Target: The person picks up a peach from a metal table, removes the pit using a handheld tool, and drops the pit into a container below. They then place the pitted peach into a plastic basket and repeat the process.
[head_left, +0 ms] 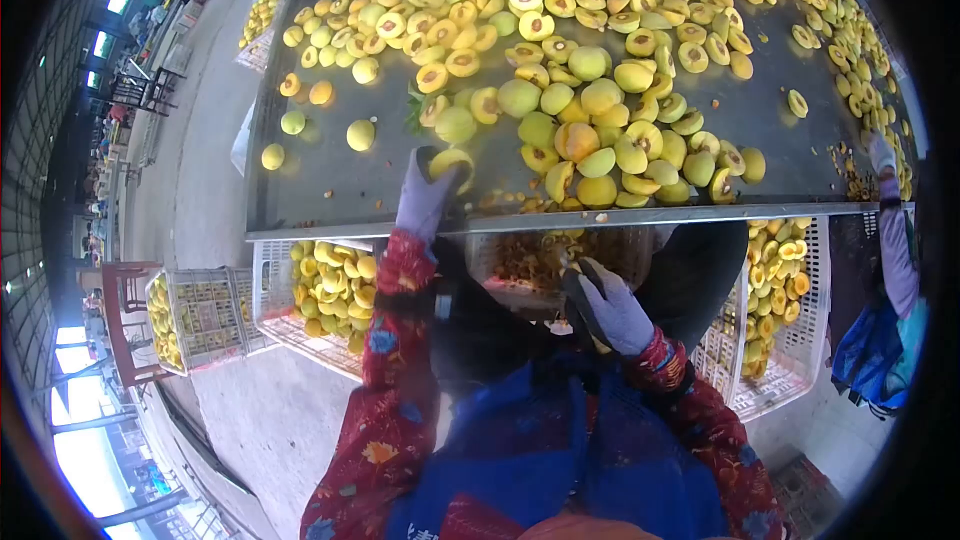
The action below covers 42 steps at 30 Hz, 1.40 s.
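Note:
At the near edge of the metal table [400, 105], my left hand [424, 195], in a light purple glove with a dark palm, is closed around a yellow peach half [452, 162]. My right hand [616, 314], gloved the same way, is curled in front of my lap, below the table edge. Its fingers are bent inward, and what they hold, if anything, is hidden. Many yellow-green peaches, whole and halved [577, 140], are heaped on the table beyond my hands. Several halves show brown pits or pit hollows.
White crates of peach halves stand below the table at left [335, 285] and right [775, 290]. A crate [560, 265] with brown scraps sits between my knees. Another person's gloved hand [882, 153] reaches onto the table at far right. More crates [200, 315] stand on the floor.

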Motion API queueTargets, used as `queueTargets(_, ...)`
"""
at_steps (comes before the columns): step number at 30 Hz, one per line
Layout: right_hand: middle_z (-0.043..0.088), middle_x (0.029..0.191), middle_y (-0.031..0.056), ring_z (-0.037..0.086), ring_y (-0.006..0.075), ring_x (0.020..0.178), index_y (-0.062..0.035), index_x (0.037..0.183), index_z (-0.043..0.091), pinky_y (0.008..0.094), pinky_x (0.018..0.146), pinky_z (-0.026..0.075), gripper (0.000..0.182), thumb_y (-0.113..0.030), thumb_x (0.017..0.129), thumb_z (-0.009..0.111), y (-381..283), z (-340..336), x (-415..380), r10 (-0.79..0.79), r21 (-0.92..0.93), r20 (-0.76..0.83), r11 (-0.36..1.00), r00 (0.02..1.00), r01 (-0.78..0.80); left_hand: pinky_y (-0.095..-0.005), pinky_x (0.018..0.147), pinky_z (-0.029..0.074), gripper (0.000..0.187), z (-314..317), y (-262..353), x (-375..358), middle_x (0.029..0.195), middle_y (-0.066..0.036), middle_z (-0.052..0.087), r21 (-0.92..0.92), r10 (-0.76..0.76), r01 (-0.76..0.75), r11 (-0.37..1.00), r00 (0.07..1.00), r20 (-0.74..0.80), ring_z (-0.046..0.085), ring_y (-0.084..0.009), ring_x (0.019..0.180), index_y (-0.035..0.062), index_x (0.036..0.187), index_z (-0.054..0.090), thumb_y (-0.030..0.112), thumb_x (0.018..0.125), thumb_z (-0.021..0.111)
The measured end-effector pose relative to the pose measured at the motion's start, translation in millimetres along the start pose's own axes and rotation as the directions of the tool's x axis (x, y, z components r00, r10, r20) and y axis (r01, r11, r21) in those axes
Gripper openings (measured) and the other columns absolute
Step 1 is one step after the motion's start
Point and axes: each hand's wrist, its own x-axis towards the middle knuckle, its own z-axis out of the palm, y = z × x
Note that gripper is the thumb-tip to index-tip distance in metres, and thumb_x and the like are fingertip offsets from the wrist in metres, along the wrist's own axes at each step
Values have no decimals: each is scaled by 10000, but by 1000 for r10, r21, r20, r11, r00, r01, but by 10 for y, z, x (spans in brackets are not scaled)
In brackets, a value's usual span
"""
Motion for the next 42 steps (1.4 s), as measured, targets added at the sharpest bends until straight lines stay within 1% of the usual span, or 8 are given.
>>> queueTargets(9,557,975,262,571,298,616,-6,997,576,392,482,451,233,-176,839,550,-396,20,197,-329,-677,176,644,928,357,-286,779,511,483,407,864,-1061,1063,-88,588,-506,-411,570,647,820,398,596,-167,929,21,1232,447,381,920,525)
queueTargets(21,526,990,237,561,305,630,24,1015,552,394,493,446,309,-172,777,572,-203,147,50,-400,-701,165,595,902,392,-305,692,480,334,717,633,-1287,944,-109,618,-238,-144,166,957,984,107,590,-175,811,-21,1146,529,235,977,397)
queueTargets(25,555,770,132,523,204,565,1,972,551,300,491,417,288,-261,854,572,-26,105,112,-74,54,141,996,987,67,-321,694,484,345,811,621,-1315,871,-143,627,-29,25,-23,999,998,54,603,-191,793,-30,1143,524,222,969,366)
queueTargets(27,548,668,62,484,147,462,-50,916,542,275,406,374,276,-326,902,535,-353,-105,196,380,679,622,172,685,-713,-329,691,486,348,776,730,-1300,896,-149,632,-33,89,-85,996,988,127,611,-205,809,-28,1127,531,245,958,397)
queueTargets(34,431,535,-13,380,76,378,-60,996,506,222,367,315,320,-369,955,431,-111,6,139,-178,508,735,-493,654,-706,-303,723,496,335,809,257,-1284,924,-142,628,-182,124,-105,978,987,99,610,-206,782,-39,1097,542,239,935,448)
queueTargets(39,494,616,37,397,77,408,-86,1118,508,228,392,326,328,-361,948,450,-103,-117,76,79,686,688,-394,721,-612,-365,792,483,351,-16,180,-1335,1002,-193,603,692,599,-307,654,769,-225,601,-313,912,-29,1094,538,265,905,508)
queueTargets(41,506,623,47,414,89,435,-82,1078,534,239,416,339,321,-365,939,472,193,-150,50,178,685,723,-315,668,-657,-400,876,444,398,-507,756,-1310,1146,-249,534,684,-202,385,620,920,-335,526,-367,1072,-13,1130,533,309,899,513)
queueTargets(42,461,509,7,391,106,334,-48,1007,523,255,372,343,375,-406,946,430,-111,-188,143,532,713,664,-240,525,-659,-414,889,430,439,-702,665,-1275,1125,-241,553,847,-21,330,416,935,-354,517,-364,1083,0,1142,536,349,876,531)
